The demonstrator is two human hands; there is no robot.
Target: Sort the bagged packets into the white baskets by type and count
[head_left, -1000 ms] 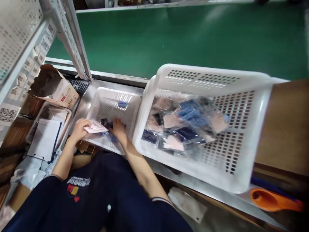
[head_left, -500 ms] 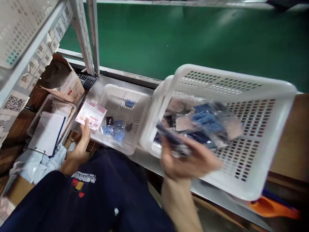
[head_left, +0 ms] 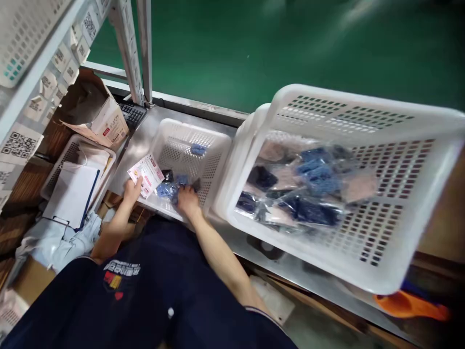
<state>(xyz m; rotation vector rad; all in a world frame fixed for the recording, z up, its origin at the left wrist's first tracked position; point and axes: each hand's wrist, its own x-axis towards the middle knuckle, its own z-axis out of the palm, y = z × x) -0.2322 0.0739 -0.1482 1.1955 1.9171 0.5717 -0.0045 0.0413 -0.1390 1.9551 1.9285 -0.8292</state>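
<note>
My left hand [head_left: 132, 191] pinches a white and pink printed card [head_left: 147, 173] at its lower left, beside the near-left corner of a white plastic basket [head_left: 221, 145]. Reaching into that basket, my right hand [head_left: 188, 200] has its fingers curled down among small bagged pieces. The fingertips are hidden, so what they grip is unclear. Blue bagged pieces [head_left: 167, 189] lie just left of these fingers, with a black piece [head_left: 167, 175] behind. Another blue packet [head_left: 198, 149] rests near the basket's far side.
A larger tilted white basket [head_left: 363, 123] at right holds several bagged pink, blue and navy pieces [head_left: 316, 169]. At left are an open cardboard box [head_left: 114, 127], a keyboard [head_left: 132, 114] and a clipboard [head_left: 72, 194]. An orange object [head_left: 407, 304] sits low right; a green surface [head_left: 254, 58] stretches behind.
My right hand, with a dark bagged piece in it before, has moved left from the large basket into the smaller one. The card in my left hand has shifted right and turned.
</note>
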